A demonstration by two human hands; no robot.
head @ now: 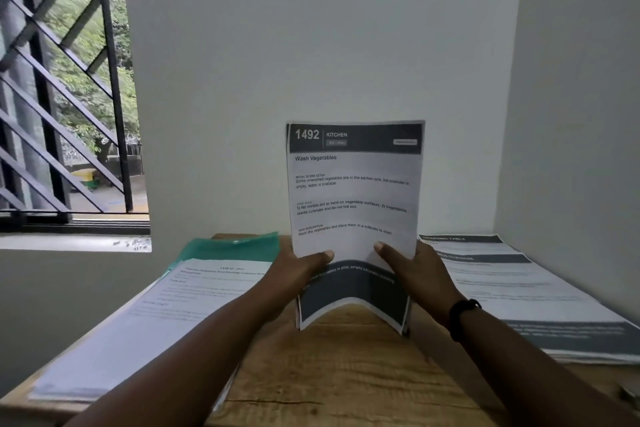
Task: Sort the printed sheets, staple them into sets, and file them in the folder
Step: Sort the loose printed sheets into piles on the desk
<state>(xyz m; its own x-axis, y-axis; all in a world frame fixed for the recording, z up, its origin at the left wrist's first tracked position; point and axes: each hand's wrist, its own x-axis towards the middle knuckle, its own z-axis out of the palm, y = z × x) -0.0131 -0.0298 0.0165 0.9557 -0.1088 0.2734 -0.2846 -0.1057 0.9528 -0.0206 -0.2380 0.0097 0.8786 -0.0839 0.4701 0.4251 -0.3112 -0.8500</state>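
A wooden table point(346, 374) fills the lower view, pushed into a corner of pale walls, with a barred window point(69, 97) far off to the left of the hands.

On the table to the left of the grip lies a wide stack of printed pages point(156, 315), its far end overlapping a green folder point(239, 248). To the right of the grip lies a second stack with dark banners point(519, 291), running close to the right wall.

Between the two stacks, raised above bare wood, is a held set of sheets point(353, 191), headed "1492 Kitchen, Wash Vegetables". It stands nearly upright, long axis vertical, its lower edge bowed toward the viewer.

The left hand point(294, 270) pinches the set's lower left side, thumb on the front. The right hand point(412, 270), a dark band on its wrist, pinches the lower right side the same way. How many sheets the set holds cannot be told.

The folder lies forward and left of the grip, nearer the left hand. No stapler can be made out. The open room for setting the set down is the strip of bare wood directly beneath the grip; the walls close off the far and right sides.
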